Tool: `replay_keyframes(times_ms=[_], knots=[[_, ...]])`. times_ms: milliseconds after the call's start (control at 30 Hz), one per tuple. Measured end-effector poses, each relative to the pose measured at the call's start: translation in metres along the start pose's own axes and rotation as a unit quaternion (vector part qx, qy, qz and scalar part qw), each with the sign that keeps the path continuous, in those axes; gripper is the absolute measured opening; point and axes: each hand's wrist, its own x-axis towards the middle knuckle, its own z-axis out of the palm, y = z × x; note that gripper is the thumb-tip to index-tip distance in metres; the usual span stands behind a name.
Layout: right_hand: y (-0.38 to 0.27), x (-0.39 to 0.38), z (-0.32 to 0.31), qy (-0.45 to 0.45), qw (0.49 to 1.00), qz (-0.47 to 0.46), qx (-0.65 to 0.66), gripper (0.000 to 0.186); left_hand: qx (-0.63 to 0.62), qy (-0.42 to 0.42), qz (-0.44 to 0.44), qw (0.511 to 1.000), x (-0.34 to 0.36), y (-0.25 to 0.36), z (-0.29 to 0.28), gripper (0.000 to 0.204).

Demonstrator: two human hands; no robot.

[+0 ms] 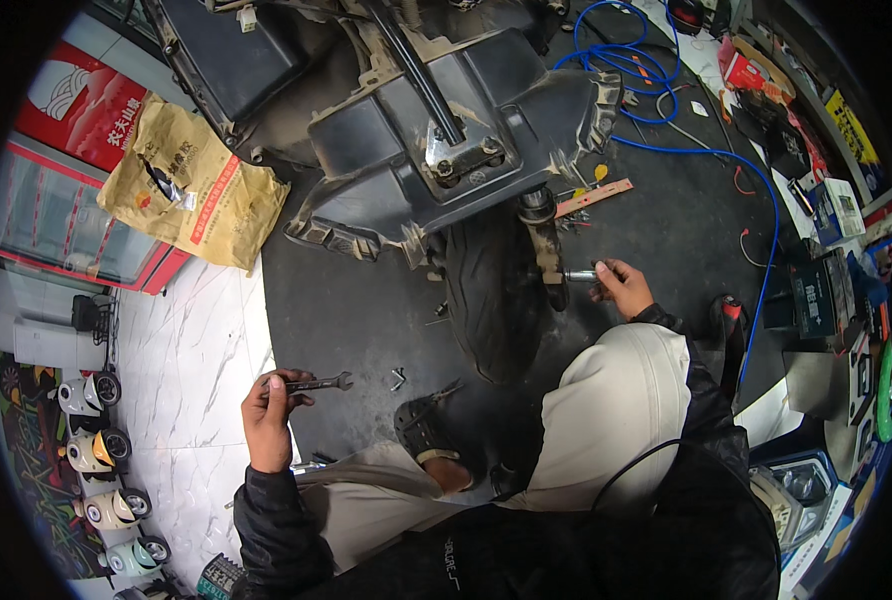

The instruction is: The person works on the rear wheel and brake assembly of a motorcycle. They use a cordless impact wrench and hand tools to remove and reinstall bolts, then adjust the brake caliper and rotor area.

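Observation:
My left hand (272, 418) is closed round an open-ended wrench (326, 383), held out to the left of the black front tyre (491, 320). My right hand (618, 290) grips a silver socket tool (578, 275) that reaches to the lower end of the front fork (543, 240), at the tyre's right side. Above the wheel is the dusty black plastic body (366, 150) of the vehicle, with a metal bracket and steering column. Small loose metal parts (398, 378) lie on the dark mat between the wrench and the tyre.
A yellow paper sack (216, 200) leans by a red-framed fridge (76, 220) on the left, above small model scooters (91, 450). A blue hose (771, 235) loops over the mat (686, 220). Cluttered boxes (811, 305) line the right. My crouched legs occupy the bottom.

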Motion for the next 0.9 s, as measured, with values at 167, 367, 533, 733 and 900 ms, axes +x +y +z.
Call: replay_keyframes(times_ms=[167,367,533,733,900], knots=[[0.024,0.008,-0.024,0.068,0.997,-0.004,0.024,0.055,0.0,-0.009,0.007,1.0,0.001,-0.002,-0.001,0.038],[0.147,-0.055,-0.116,0.386,0.669,-0.31,-0.554,0.06,-0.011,-0.006,-0.02,1.0,0.002,-0.004,-0.002,0.044],[0.224,-0.076,-0.132,0.267,0.838,0.108,-0.464,0.058,0.003,-0.024,-0.045,0.999,0.003,-0.006,0.0,0.047],[0.219,-0.052,-0.125,0.176,0.883,0.184,-0.395,0.056,0.024,-0.043,-0.044,0.998,0.004,-0.003,0.011,0.045],[0.219,-0.035,-0.14,0.106,0.961,0.134,-0.219,0.055,0.025,-0.044,-0.064,0.997,0.002,-0.009,0.015,0.043]])
